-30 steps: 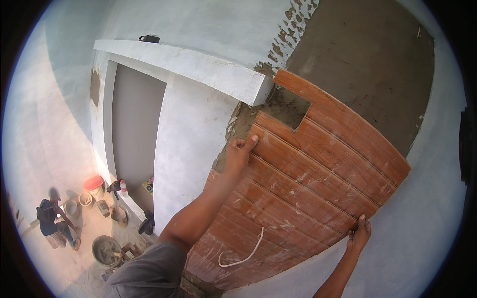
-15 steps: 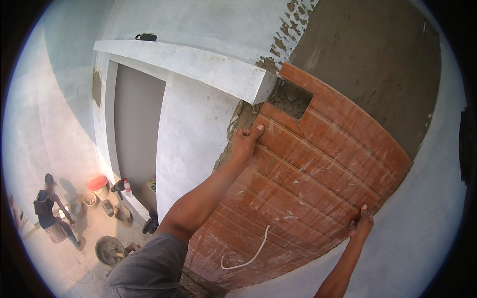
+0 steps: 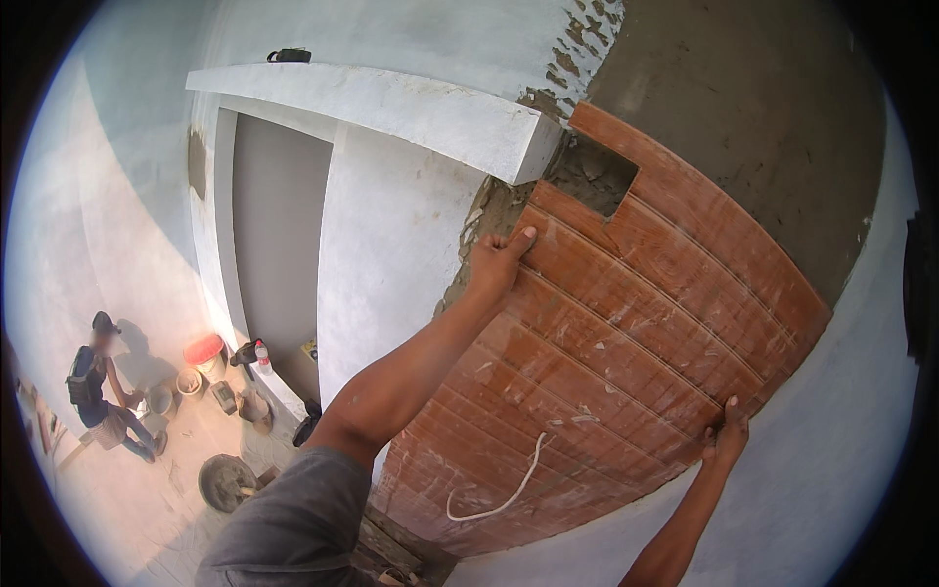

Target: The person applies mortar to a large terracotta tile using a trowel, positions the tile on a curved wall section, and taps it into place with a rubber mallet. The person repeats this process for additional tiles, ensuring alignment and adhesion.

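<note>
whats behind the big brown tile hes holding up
Through the square notch in the brown tile, rough grey mortar shows on the wall. Left hand and right hand grip its edges. The rest is hidden.

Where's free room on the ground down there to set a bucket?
Free: the pale floor patch between the crouching person and the round mortar pan. Crowded: along the doorway base, where the red bucket, bottle and small pots cluster.

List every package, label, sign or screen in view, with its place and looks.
No signs or screens show.
Bottle: on the ground far below by the doorway, small, white with a red top; any label is too small to tell.
Bucket: beside it, round, red.
</note>
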Tool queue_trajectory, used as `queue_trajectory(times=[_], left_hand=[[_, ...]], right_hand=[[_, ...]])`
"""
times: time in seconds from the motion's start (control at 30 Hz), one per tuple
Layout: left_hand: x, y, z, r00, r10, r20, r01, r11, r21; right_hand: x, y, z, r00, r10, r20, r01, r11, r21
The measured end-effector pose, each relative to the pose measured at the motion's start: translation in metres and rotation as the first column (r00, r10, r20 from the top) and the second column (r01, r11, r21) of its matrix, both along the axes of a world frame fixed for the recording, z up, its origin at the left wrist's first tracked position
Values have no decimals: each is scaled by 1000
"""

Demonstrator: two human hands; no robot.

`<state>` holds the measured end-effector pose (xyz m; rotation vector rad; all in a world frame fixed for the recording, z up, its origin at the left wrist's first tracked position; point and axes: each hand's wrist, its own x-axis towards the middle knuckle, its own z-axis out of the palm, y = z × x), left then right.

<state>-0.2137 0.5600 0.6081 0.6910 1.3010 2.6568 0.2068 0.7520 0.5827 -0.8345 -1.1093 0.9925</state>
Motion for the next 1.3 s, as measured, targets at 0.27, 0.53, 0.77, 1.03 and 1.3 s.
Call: queue_trajectory(times=[0.27,0.53,0.77,1.03,1.3], left_hand=[[6,-3,0,998,-54,33,54,999,0],[-4,-4,-7,999,-23,38,22,999,28],[12,-10,3,997,-76,32,70,987,144],[4,-11,2,994,-105,-21,107,969,220],[3,-11,1,992,-127,-12,126,960,251]], right_hand=[[-1,-20,13,1000,-19,21,19,1000,3],[-3,-28,19,1000,5,2,-5,1000,7],[7,-7,7,1000,4,29,-4,1000,-5],[8,-1,-7,998,35,-46,-34,999,35],[5,-7,-6,994,83,-68,-78,995,70]])
